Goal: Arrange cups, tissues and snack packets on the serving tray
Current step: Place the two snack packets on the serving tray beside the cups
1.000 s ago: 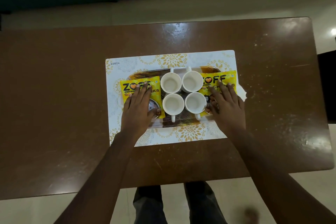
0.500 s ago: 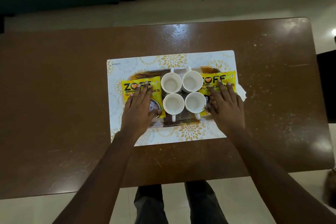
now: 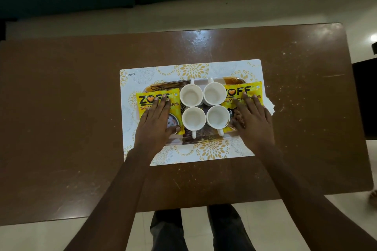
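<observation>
Several white cups (image 3: 191, 95) stand in a tight square in the middle of the dark patterned serving tray (image 3: 206, 138). A yellow snack packet (image 3: 146, 101) lies on the tray's left side, with my left hand (image 3: 156, 122) flat on top of it. A second yellow snack packet (image 3: 238, 90) lies on the right side under my right hand (image 3: 252, 120), which is also flat with the fingers extended. A white tissue (image 3: 269, 106) sticks out from beneath the right packet at the tray's right edge.
The tray sits on a white placemat with gold flower prints (image 3: 138, 75) in the middle of a brown wooden table (image 3: 61, 108). My legs show below the table's near edge. A dark piece of furniture (image 3: 367, 98) stands at the right.
</observation>
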